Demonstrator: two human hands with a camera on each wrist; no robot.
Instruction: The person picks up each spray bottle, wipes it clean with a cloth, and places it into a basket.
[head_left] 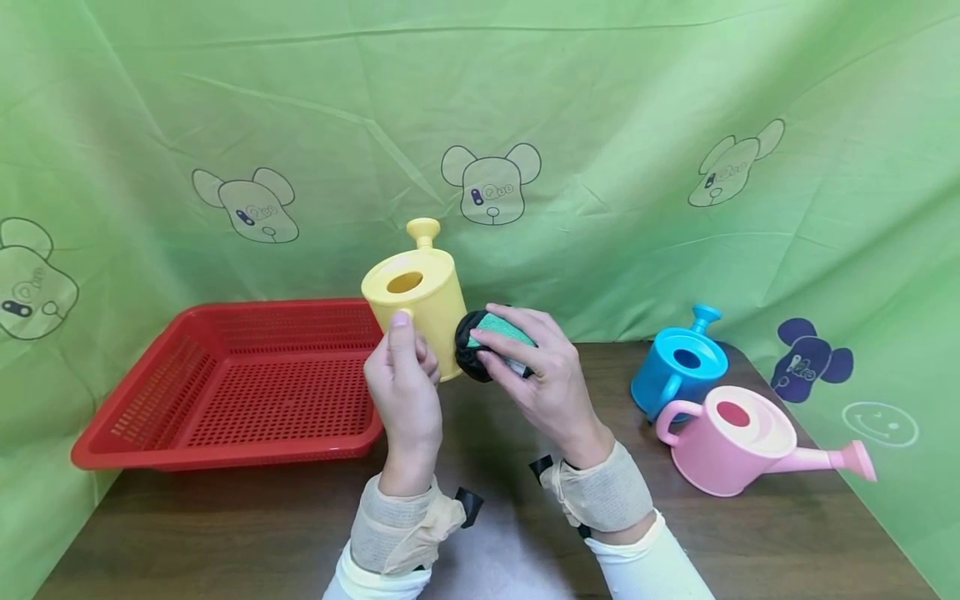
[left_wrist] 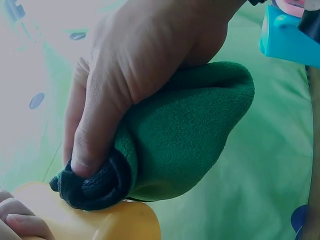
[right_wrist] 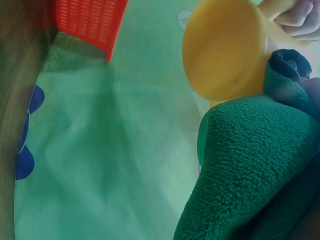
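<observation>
My left hand point(head_left: 405, 396) grips the handle of a yellow watering can point(head_left: 438, 304), thumb on top. The can is raised above the table, tilted, its sprinkler spout pointing away at the back. In my right hand point(head_left: 551, 375) is a bunched green and black cloth point(head_left: 472, 346), pinched under the fingers against the can's right side. The left wrist view shows the green cloth point(left_wrist: 195, 135) hanging loose beside the fingers, its dark rolled edge touching the can point(left_wrist: 132, 222). From the right wrist, the can's round base point(right_wrist: 225, 50) shows above the cloth point(right_wrist: 260, 155).
A red perforated basket point(head_left: 217, 454) stands on the left of the wooden table point(head_left: 247, 533). A blue watering can point(head_left: 652, 371) and a pink watering can point(head_left: 712, 458) stand close together on the right. Green printed fabric point(head_left: 360, 108) hangs behind and at the sides.
</observation>
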